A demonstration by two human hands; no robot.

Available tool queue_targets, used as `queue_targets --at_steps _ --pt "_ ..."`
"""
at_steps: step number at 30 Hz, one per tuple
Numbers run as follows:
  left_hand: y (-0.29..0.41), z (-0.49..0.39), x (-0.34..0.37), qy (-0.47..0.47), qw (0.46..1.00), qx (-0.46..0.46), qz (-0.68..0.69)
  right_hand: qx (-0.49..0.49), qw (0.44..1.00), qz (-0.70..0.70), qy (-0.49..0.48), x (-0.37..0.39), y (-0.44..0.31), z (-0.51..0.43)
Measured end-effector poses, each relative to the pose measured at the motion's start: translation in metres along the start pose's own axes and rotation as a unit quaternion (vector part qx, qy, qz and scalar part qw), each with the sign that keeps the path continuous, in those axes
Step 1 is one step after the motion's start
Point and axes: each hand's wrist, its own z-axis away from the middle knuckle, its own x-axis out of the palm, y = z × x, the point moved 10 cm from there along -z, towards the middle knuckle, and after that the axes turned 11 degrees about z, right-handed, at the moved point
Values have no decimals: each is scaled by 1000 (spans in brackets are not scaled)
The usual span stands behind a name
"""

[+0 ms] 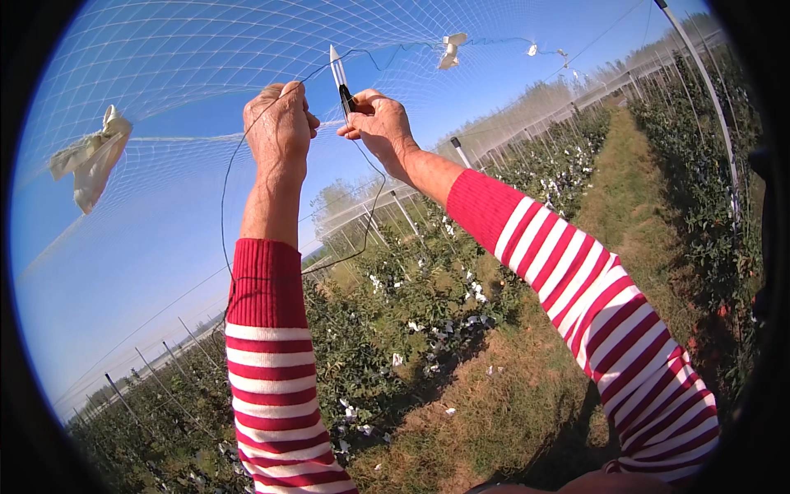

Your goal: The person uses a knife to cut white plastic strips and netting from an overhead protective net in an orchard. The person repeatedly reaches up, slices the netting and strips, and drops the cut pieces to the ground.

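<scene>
Both my hands are raised to a white mesh net (203,43) overhead. My left hand (281,126) is closed in a fist on a thin dark cord (226,185), which runs up over the knuckles towards the net and hangs in a loop across the left sleeve. My right hand (382,126) pinches a slim pointed netting shuttle or similar tool (338,71), pale at the tip and dark lower down, between thumb and fingers. Its tip points up, close to the cord where it meets the net. Cord also trails below the right fingers.
Whitish cloth strips (99,157) are knotted on the net at the left, with another cloth knot (452,50) at upper right. Below stand rows of leafy trees (370,302) with white pieces among them, several posts (405,213), and a grassy lane (623,179). A pale curved pole (710,92) rises at right.
</scene>
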Motion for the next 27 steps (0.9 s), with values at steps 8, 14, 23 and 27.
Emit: queue_targets --at_steps 8,14,23,27 --pt "2 6 -4 9 1000 19 2 85 981 -134 107 -6 -16 -9" --pt "-9 5 -6 26 998 52 5 -147 956 206 149 -29 -64 -3" --pt "-4 10 -4 32 997 69 15 -223 893 368 130 -8 -115 3" --pt "-13 8 -9 27 997 66 5 -219 913 333 83 -3 -114 -10"
